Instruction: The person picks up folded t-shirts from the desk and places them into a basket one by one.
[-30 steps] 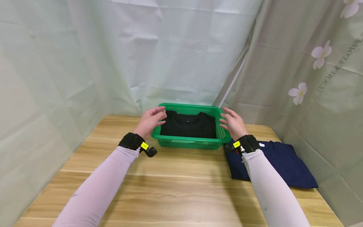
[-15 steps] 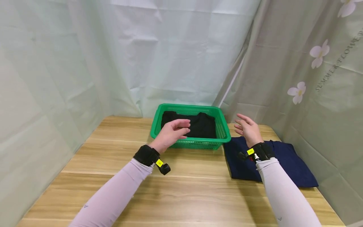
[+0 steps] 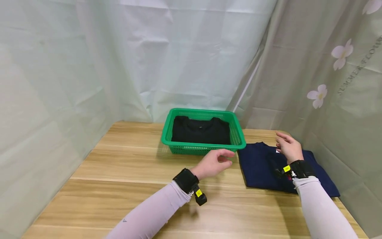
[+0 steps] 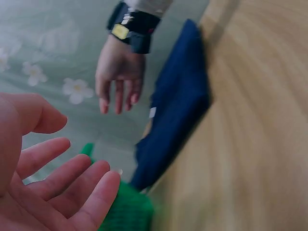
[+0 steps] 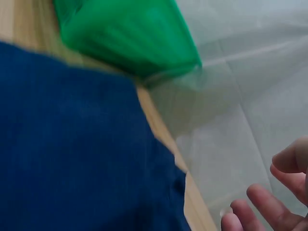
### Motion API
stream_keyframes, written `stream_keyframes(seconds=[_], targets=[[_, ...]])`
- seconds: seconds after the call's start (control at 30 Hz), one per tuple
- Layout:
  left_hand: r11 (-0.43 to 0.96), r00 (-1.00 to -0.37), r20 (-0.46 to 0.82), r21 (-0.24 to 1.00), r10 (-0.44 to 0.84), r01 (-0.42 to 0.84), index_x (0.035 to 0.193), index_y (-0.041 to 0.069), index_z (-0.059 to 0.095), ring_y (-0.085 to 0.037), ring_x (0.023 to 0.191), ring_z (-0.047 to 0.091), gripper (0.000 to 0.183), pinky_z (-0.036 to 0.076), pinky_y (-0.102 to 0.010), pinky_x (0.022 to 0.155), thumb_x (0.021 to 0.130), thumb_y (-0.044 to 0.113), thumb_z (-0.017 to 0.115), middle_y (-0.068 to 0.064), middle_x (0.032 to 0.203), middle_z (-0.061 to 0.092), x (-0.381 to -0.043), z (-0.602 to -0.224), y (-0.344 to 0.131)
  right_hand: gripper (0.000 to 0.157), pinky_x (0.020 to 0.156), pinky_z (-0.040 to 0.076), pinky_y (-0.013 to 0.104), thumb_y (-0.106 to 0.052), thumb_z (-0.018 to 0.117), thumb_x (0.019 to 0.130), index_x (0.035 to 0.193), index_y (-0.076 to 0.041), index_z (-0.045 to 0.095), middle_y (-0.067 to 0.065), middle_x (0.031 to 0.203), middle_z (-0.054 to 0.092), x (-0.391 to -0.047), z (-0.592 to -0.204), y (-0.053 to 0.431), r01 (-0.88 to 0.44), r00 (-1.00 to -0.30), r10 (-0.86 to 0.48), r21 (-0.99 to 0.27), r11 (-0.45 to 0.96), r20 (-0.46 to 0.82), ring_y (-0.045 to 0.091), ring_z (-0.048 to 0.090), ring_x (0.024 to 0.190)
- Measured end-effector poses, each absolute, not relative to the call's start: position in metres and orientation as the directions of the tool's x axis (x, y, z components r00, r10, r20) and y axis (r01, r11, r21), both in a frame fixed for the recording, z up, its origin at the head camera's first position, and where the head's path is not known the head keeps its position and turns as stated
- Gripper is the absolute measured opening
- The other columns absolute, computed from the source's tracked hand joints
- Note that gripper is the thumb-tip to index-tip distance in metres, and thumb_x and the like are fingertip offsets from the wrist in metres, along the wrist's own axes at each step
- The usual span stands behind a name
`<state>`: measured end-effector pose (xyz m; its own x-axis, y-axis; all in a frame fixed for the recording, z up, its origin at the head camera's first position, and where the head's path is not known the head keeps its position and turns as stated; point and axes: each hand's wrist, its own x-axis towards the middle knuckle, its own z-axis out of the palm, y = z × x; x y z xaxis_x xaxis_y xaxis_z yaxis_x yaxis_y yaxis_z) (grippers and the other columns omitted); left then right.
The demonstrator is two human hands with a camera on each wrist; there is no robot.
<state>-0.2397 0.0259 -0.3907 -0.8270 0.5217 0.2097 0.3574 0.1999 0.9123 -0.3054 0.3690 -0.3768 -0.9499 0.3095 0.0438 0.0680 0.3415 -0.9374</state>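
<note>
A navy blue folded shirt (image 3: 262,166) lies on the right side of the table, with a small white label at its neckline. Above it hovers my right hand (image 3: 289,147), fingers loosely bent and holding nothing. My left hand (image 3: 213,163) hangs over the table just left of the shirt, in front of the basket, also holding nothing; in the left wrist view its fingers (image 4: 82,187) are spread and relaxed. Behind it stands a green plastic basket (image 3: 207,146) containing a folded black shirt (image 3: 200,132). The right wrist view shows the navy shirt (image 5: 82,149) close below the right hand.
The wooden table (image 3: 125,186) reaches the hanging curtain (image 3: 191,59) at the back. A floral curtain (image 3: 337,109) hangs close along the right edge, near the navy shirt. The basket's right front corner sits right beside that shirt.
Both hands have left the sides of the basket and moved right and toward the front. The right one is now over the navy shirt, the left one near its left edge. Basket and shirts stayed put.
</note>
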Motion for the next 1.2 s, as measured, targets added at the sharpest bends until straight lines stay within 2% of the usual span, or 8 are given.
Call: stream_keyframes(seconds=[0.1,0.17,0.23,0.33,0.43,0.67,0.87,1.2], targets=[[0.209,-0.829,0.173,0.922,0.531,0.326,0.143,-0.003,0.068,-0.034,0.124,0.072,0.042,0.057,-0.022,0.101,0.103,0.008,0.069,-0.020,0.145,0.071,-0.239,-0.402,0.044,0.053,0.071,0.056,0.014,-0.024,0.057,0.110,0.159,-0.003,0.057,-0.022,0.099,0.067,-0.301,-0.378,0.384,0.096,-0.937,0.342,-0.883,0.460,0.076,-0.007,0.060,0.079],[0.216,-0.831,0.146,0.928,0.537,0.303,0.144,-0.004,0.067,-0.035,0.125,0.071,0.042,0.057,-0.023,0.102,0.103,0.007,0.068,-0.021,0.146,0.070,-0.239,-0.409,0.054,0.052,0.072,0.052,0.015,-0.025,0.055,0.109,0.157,-0.003,0.059,-0.005,0.108,0.079,-0.297,-0.379,0.394,0.121,-0.927,0.359,-0.826,0.551,0.104,0.000,0.063,0.086],[0.241,-0.835,0.119,0.927,0.538,0.288,0.144,-0.003,0.068,-0.035,0.128,0.070,0.042,0.056,-0.024,0.104,0.104,0.008,0.067,-0.020,0.147,0.070,-0.240,-0.414,0.063,0.052,0.078,0.048,0.021,-0.026,0.054,0.109,0.155,-0.003,0.061,0.014,0.127,0.080,-0.293,-0.380,0.403,0.153,-0.919,0.373,-0.758,0.634,0.127,0.016,0.070,0.101],[0.282,-0.835,0.094,0.916,0.543,0.286,0.144,0.002,0.070,-0.034,0.137,0.066,0.040,0.054,-0.028,0.113,0.104,0.008,0.066,-0.015,0.150,0.069,-0.239,-0.421,0.073,0.053,0.092,0.050,0.038,-0.027,0.052,0.108,0.152,0.001,0.061,0.029,0.149,0.063,-0.286,-0.382,0.414,0.208,-0.912,0.390,-0.672,0.711,0.130,0.044,0.065,0.126],[0.336,-0.827,0.081,0.888,0.557,0.313,0.143,0.009,0.072,-0.027,0.148,0.060,0.037,0.048,-0.029,0.121,0.106,0.010,0.067,-0.008,0.154,0.067,-0.239,-0.426,0.081,0.053,0.107,0.046,0.060,-0.026,0.052,0.108,0.150,0.005,0.059,0.035,0.153,0.056,-0.280,-0.384,0.425,0.274,-0.909,0.406,-0.595,0.756,0.097,0.058,0.054,0.138],[0.422,-0.794,0.063,0.820,0.604,0.386,0.142,0.016,0.075,-0.019,0.159,0.047,0.036,0.046,-0.025,0.120,0.109,0.009,0.063,-0.002,0.163,0.059,-0.237,-0.435,0.096,0.056,0.111,0.033,0.073,-0.025,0.053,0.105,0.149,0.009,0.051,0.045,0.156,0.043,-0.274,-0.389,0.441,0.351,-0.922,0.388,-0.424,0.835,0.000,0.067,0.043,0.138],[0.510,-0.789,0.078,0.723,0.610,0.466,0.141,0.017,0.076,-0.014,0.155,0.052,0.035,0.039,-0.025,0.128,0.109,0.012,0.063,0.000,0.159,0.063,-0.229,-0.440,0.106,0.061,0.110,0.041,0.078,-0.028,0.053,0.105,0.153,0.008,0.045,0.051,0.152,0.035,-0.272,-0.401,0.441,0.455,-0.891,0.419,-0.348,0.820,-0.176,0.074,0.035,0.138],[0.586,-0.759,0.102,0.574,0.643,0.572,0.133,0.019,0.082,-0.012,0.148,0.059,0.031,0.041,-0.022,0.125,0.109,0.015,0.062,-0.001,0.151,0.070,-0.229,-0.438,0.112,0.057,0.108,0.045,0.078,-0.028,0.053,0.107,0.152,0.007,0.050,0.051,0.152,0.037,-0.278,-0.406,0.445,0.433,-0.899,0.389,-0.281,0.857,-0.199,0.075,0.038,0.137]])
